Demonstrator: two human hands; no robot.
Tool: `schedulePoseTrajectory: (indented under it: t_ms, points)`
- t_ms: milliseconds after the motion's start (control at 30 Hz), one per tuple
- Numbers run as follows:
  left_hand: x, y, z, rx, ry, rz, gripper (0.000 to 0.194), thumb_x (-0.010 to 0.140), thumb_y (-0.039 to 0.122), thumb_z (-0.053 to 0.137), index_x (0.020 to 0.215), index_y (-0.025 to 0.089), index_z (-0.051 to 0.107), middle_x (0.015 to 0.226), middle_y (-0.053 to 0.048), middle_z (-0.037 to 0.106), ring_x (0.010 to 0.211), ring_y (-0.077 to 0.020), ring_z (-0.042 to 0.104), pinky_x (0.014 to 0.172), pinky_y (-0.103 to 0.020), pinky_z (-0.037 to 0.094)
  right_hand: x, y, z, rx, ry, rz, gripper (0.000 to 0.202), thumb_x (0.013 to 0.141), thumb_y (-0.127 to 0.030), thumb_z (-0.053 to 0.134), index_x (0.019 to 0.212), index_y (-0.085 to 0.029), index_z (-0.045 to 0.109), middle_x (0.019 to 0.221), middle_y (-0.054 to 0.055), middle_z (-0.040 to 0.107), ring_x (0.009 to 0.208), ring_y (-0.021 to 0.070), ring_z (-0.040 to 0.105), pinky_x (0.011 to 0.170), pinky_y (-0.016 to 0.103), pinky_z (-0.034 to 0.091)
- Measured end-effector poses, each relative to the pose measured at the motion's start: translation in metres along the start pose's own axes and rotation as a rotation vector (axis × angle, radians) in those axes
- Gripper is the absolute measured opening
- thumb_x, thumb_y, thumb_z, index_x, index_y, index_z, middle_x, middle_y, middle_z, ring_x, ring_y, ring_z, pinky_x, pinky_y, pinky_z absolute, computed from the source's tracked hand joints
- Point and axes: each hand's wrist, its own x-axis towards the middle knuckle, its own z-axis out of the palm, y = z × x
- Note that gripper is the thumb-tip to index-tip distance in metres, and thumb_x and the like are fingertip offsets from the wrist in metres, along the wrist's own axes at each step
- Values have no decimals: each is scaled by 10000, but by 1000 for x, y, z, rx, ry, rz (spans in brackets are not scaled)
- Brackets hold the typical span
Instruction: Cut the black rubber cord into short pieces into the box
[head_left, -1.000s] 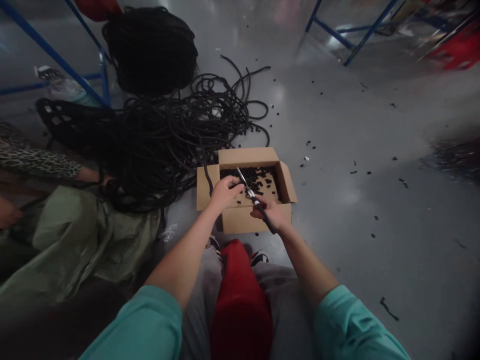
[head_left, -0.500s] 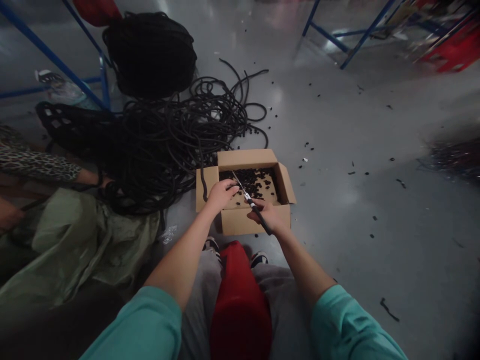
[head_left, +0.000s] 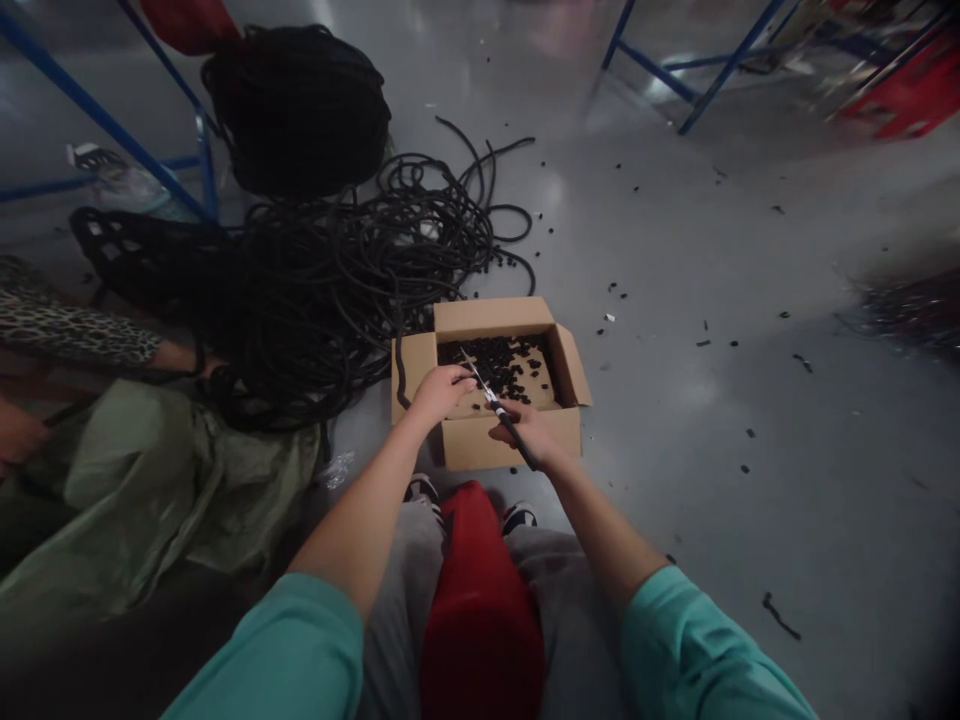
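My right hand (head_left: 527, 430) is closed round the black handles of a pair of scissors (head_left: 491, 395), whose metal blades point up and left over the cardboard box (head_left: 487, 317). My left hand (head_left: 442, 393) is pinched on a black cord (head_left: 401, 365) that runs down from the tangle across the box's left flap. At my left fingertips the cord's end lies close beside the blades; whether they touch I cannot tell. Inside the open box lie many short black cut pieces (head_left: 499, 355).
A big heap of black cord (head_left: 330, 260) lies left of the box, with a thick coil (head_left: 300, 110) behind it. A co-worker's patterned sleeve (head_left: 75, 320) and an olive sheet (head_left: 150, 480) are at left. Blue metal frames (head_left: 660, 72) stand behind; black scraps dot the floor.
The scissors and my right hand have shifted slightly left and the blades look closer together. The cord over the left flap has swung a little left.
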Motion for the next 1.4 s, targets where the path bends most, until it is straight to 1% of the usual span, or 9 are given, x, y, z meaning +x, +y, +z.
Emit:
schedulePoseTrajectory:
  t_ms: [133, 233, 433, 600, 733, 867, 1033, 1267, 1400]
  points:
    - [-1, 4, -1, 123, 6, 58, 242, 746, 255, 506, 888, 151, 672, 892, -61, 685, 791, -160, 605, 741, -264, 446, 0, 1, -1, -46, 5, 8, 406, 500, -178, 552, 898, -141, 624, 490, -75, 394, 468, 68, 328, 481, 215, 246]
    - [-2, 5, 0, 194, -1, 60, 248, 754, 251, 502, 912, 149, 664, 950, -75, 680, 875, -183, 600, 790, -285, 438, 1, 3, -2, -78, 18, 41, 399, 501, -175, 558, 892, -143, 628, 464, -78, 383, 448, 68, 323, 468, 214, 240]
    - [-3, 5, 2, 248, 15, 27, 228, 749, 264, 513, 888, 160, 662, 946, -67, 678, 879, -193, 596, 790, -297, 438, 1, 5, 0, -45, 12, 79, 381, 493, -166, 558, 868, -146, 615, 460, -81, 376, 427, 62, 312, 451, 211, 240]
    - [-7, 15, 0, 288, 32, 17, 205, 732, 262, 532, 882, 196, 656, 941, -37, 681, 878, -181, 597, 770, -277, 438, 1, 5, 1, 49, -14, 39, 360, 477, -190, 583, 835, -154, 594, 560, -64, 422, 496, 67, 355, 486, 209, 281]
    - [-12, 25, 4, 349, 76, -33, 187, 727, 264, 532, 865, 209, 647, 954, -31, 679, 893, -190, 594, 760, -284, 431, 2, 5, 3, 39, 37, 29, 371, 473, -221, 601, 838, -160, 589, 620, -51, 449, 554, 80, 381, 523, 214, 300]
    - [-13, 26, 6, 313, 133, -71, 159, 728, 273, 533, 842, 215, 627, 948, -17, 676, 893, -175, 592, 761, -270, 425, 2, 3, 7, 40, 61, 53, 416, 479, -231, 587, 888, -156, 593, 558, -61, 425, 510, 78, 349, 500, 216, 280]
    - [-11, 22, 8, 281, 153, -93, 130, 727, 267, 540, 822, 215, 612, 935, -9, 672, 884, -161, 587, 751, -259, 422, 1, 4, 9, -53, 92, 44, 358, 486, -218, 562, 836, -160, 611, 511, -67, 404, 486, 78, 345, 483, 211, 273]
    - [-12, 21, 8, 318, 150, -106, 132, 723, 277, 551, 825, 228, 620, 933, -14, 674, 884, -180, 585, 725, -268, 420, 0, 1, 8, -208, 122, 10, 258, 506, -226, 542, 746, -169, 617, 550, -47, 452, 537, 95, 389, 496, 211, 282]
    - [-12, 22, 7, 351, 139, -122, 139, 721, 275, 553, 832, 236, 628, 941, -9, 676, 893, -179, 585, 716, -262, 420, -1, -3, 7, -257, 127, 35, 252, 496, -207, 560, 739, -173, 616, 564, -46, 455, 549, 95, 391, 508, 212, 285]
